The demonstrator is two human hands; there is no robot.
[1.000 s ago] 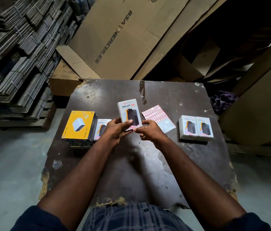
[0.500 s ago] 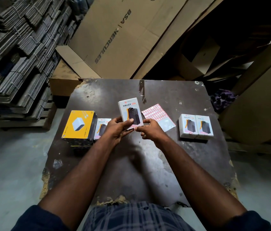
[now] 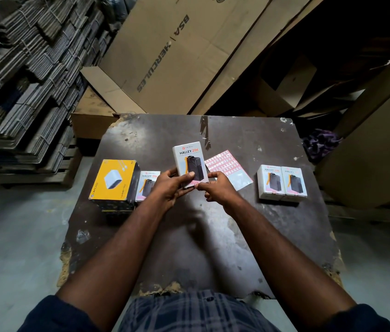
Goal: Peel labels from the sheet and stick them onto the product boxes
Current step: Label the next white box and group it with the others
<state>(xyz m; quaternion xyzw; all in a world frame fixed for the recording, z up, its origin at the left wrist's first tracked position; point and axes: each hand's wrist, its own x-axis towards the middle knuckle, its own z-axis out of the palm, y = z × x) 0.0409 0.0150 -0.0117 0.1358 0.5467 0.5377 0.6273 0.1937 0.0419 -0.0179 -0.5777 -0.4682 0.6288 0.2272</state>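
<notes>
White product box (image 3: 190, 164), one, lifted over the table (image 3: 249, 236). Our left hand (image 3: 168, 188) grips its lower left side, thumb on the face. Long axis points away from us. Our right hand (image 3: 218, 189) pinches its near edge, fingertips together beside a pink label (image 3: 195, 184). The label sheet (image 3: 228, 168) lies just right.

A warehouse storeroom: bundled flattened cartons (image 3: 21, 75), leaning cardboard sheets (image 3: 177, 51), bare concrete floor (image 3: 16, 248).

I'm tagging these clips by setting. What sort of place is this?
Probably a warehouse or packing storeroom: bundled stacks of flattened cartons fill the left, large cardboard sheets lean behind a worn table, and retail product boxes lie there beside a label sheet.
</notes>
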